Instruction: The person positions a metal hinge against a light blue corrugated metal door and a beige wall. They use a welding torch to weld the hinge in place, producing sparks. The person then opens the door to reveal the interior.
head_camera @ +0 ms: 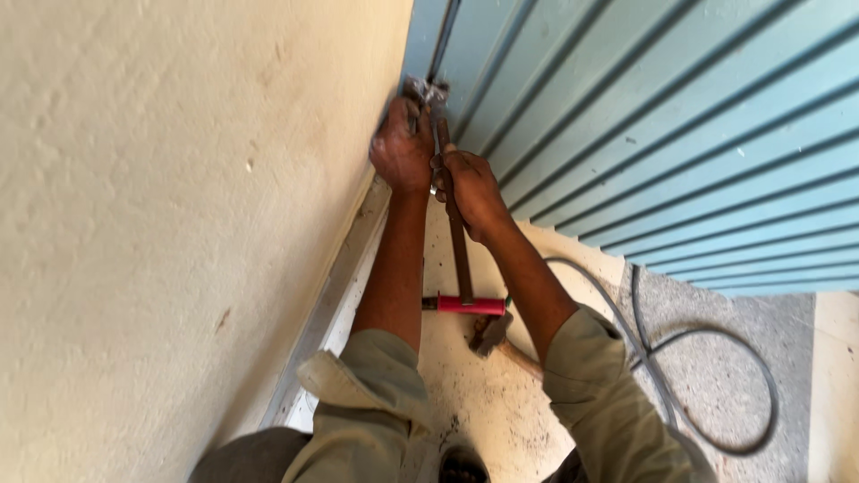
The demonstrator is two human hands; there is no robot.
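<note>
My left hand (401, 150) is pressed against the edge of a blue corrugated metal shutter (680, 125), its fingers closed around the metal jaws of a long tool (428, 92). My right hand (472, 190) grips the dark handle of that tool (460, 259), which runs down toward me. The jaws bite at the shutter's side rail (440, 36), right where it meets the cream wall (179, 197). Both forearms reach up from olive sleeves.
On the pale floor below lie a red-handled tool (471, 305) and a hammer (490, 334) with a wooden handle. A grey cable (716, 344) loops over the speckled floor at right. A white strip (333, 304) runs along the wall's base.
</note>
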